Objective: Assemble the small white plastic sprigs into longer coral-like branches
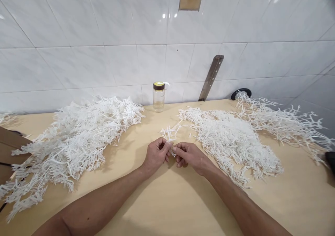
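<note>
Bare pale wooden tabletop (169,201) lies open nearer than the grip. A heap of white branching plastic sprigs (73,142) bars the left and a second heap (230,138) crowds the right. A clear brown-lidded jar (158,96) stands beyond.

The white plastic sprig (169,134) is a thin, flat, branched piece with many short straight twigs splaying off slender stems. It is pinched at its near end between the fingertips of the left hand (156,155) and the right hand (190,154). From there it fans away and slightly leftward, low over the tabletop (167,201), its far twigs reaching toward the right heap of like pieces (230,138).
</note>
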Action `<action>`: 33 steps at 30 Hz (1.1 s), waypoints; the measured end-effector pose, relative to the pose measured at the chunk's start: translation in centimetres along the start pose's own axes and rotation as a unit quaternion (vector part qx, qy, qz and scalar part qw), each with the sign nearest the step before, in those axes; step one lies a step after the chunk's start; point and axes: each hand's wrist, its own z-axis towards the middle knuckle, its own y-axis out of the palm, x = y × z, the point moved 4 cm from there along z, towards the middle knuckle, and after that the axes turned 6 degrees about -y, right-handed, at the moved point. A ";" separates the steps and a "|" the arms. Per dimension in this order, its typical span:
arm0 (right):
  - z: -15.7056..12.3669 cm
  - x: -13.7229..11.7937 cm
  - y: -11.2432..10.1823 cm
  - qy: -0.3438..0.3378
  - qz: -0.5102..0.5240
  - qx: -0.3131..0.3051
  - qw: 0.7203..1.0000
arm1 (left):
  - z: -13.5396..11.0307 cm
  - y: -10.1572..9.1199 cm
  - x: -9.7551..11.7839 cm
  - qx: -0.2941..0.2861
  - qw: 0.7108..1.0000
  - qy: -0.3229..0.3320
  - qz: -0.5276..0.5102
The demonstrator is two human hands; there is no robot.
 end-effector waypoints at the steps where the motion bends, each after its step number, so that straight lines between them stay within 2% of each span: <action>1: 0.0 0.0 0.1 -0.001 -0.006 -0.003 1.000 | 0.0 0.0 0.0 -0.001 1.000 0.000 0.002; 5: 0.0 0.1 0.3 -0.015 -0.041 -0.014 0.999 | -0.1 0.1 -0.1 -0.002 1.000 0.001 0.001; 18: -0.3 -0.7 0.6 -0.009 -0.104 0.036 0.994 | -0.2 0.1 -0.2 0.004 1.000 0.010 0.012; 26: 0.7 0.1 1.3 0.036 -0.059 0.049 0.996 | -0.6 0.1 -0.1 0.008 0.999 0.040 0.009; 33: 0.8 0.3 1.3 0.015 -0.035 0.083 0.996 | -1.1 0.3 0.6 0.004 0.998 0.066 0.010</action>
